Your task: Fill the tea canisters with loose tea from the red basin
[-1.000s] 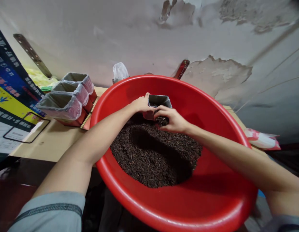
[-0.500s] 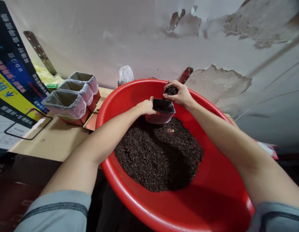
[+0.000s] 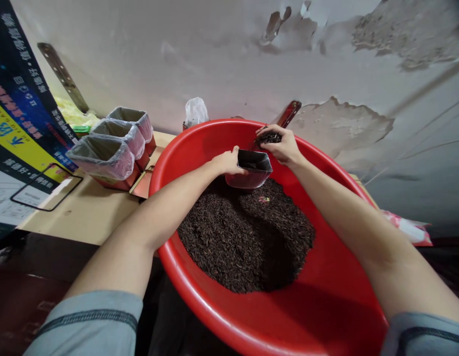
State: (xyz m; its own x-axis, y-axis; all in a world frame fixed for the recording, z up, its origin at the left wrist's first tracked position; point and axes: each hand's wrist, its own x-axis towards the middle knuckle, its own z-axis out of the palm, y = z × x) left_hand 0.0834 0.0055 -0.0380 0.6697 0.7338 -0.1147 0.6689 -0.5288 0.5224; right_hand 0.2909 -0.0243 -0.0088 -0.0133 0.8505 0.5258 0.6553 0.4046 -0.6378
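Observation:
My left hand (image 3: 232,163) is closed around the side of a small plastic-lined box (image 3: 247,179), its dark mouth facing up. Just right of the box and a little higher, my right hand (image 3: 283,143) cups a handful of dark loose tea leaves (image 3: 271,137). Below both hands, a heap of the same tea leaves (image 3: 229,242) lies in a large red tub (image 3: 325,306). A small colourful scrap (image 3: 264,200) rests on the heap. How full the box is cannot be made out.
On the wooden table (image 3: 81,217) at left stand three plastic-lined red boxes (image 3: 106,160). A printed carton (image 3: 18,128) with a wire handle (image 3: 46,210) is beside them. Behind the tub are a clear plastic bag (image 3: 195,111) and a peeling wall (image 3: 214,54).
My right hand has shifted slightly to the right with its handful of tea leaves. The left hand still holds the box over the heap. The whole view has moved a little.

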